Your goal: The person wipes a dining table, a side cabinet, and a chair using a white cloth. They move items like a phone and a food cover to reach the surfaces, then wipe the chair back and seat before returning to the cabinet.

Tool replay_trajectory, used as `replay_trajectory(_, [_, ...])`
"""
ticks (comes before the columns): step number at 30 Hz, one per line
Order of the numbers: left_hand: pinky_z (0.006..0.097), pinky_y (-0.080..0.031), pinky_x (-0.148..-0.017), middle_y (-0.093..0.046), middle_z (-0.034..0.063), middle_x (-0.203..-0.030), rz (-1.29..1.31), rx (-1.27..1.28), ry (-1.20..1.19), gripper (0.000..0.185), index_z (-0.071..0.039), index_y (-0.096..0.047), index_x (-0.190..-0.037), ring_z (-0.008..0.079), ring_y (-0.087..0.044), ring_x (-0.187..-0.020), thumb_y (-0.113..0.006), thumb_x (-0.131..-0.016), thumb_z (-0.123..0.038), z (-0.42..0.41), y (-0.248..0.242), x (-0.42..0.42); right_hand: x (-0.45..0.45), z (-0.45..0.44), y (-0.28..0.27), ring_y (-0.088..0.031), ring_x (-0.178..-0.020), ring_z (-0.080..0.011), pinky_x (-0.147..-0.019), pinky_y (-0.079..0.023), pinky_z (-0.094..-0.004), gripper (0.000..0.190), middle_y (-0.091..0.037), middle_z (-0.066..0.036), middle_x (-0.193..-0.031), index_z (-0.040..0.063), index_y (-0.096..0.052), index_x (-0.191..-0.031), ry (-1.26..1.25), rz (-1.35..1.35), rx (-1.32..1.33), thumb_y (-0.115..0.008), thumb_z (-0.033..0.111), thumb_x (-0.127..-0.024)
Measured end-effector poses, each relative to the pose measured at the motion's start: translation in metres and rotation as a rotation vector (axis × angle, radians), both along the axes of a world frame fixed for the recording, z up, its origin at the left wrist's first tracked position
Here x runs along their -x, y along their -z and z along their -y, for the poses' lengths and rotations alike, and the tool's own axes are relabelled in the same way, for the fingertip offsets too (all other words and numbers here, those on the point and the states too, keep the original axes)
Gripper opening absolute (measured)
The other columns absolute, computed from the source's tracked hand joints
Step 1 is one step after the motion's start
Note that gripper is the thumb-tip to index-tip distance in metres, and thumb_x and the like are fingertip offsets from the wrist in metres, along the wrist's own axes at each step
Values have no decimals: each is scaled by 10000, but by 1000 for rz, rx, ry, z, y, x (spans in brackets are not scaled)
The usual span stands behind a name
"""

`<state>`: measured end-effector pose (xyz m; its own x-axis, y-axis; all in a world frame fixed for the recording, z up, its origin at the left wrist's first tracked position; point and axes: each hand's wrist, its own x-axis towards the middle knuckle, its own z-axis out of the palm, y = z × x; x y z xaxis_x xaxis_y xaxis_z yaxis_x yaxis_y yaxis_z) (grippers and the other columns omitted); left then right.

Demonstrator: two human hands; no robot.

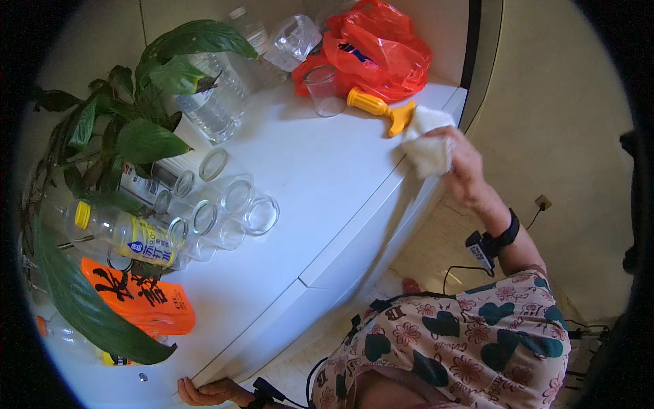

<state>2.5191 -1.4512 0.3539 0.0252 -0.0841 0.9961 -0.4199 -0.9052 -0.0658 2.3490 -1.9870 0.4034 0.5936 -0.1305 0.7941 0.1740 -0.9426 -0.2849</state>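
Observation:
My right hand (465, 163) holds a bunched white cloth (429, 138) at the front edge of a white cabinet top (317, 163), towards its right end. Just left of the cloth lies a yellow tool with a ribbed handle and a forked end (380, 108). My left hand (217, 392) rests on the cabinet's front edge at the bottom left, its fingers bent over the rim. Whether it grips the edge is unclear. Behind the tool stands a clear drinking glass (325, 92), beside a crumpled red plastic bag (378, 51).
Several clear glasses (237, 197) cluster at left. Around them are a yellow-capped bottle (127, 232), an orange printed packet (145, 301), a large clear bottle (217, 102) and a leafy potted plant (150, 140). Drawer fronts (352, 255) face me; a wall socket (543, 202) holds a plug.

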Motion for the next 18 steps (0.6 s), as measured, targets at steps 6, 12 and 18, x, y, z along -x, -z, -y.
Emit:
replay_trajectory(6, [484,-395,-851,-571,142,-962,19,71,-11,439,-17,-591,-925,319,-519,-899,-335,-998,-367,5,-1,-1,4,64,-22,-586,-904,-309,-787,-491,-357,186,-609,-155,-936,4,-609,-952,327,306,-106,-544,-40,-784])
replay_trajectory(12, [486,-388,-918,-551,199,-1095,-35,59,-2,482,38,-561,-1047,343,-518,-1017,-288,-1003,-357,-27,20,-21,-22,103,-31,-564,-918,-319,-837,-461,-404,147,-596,-157,-908,4,-598,-883,502,-283,185,-564,-17,-742])
replay_trajectory(18, [492,-383,-933,-546,189,-1096,-45,62,-20,425,21,-549,-1047,336,-509,-1032,-287,-1000,-312,-29,28,-23,9,81,-13,-568,-1029,-226,-900,-459,-354,304,-594,-109,-1074,30,-566,-1177,267,-93,-327,-522,57,-877])
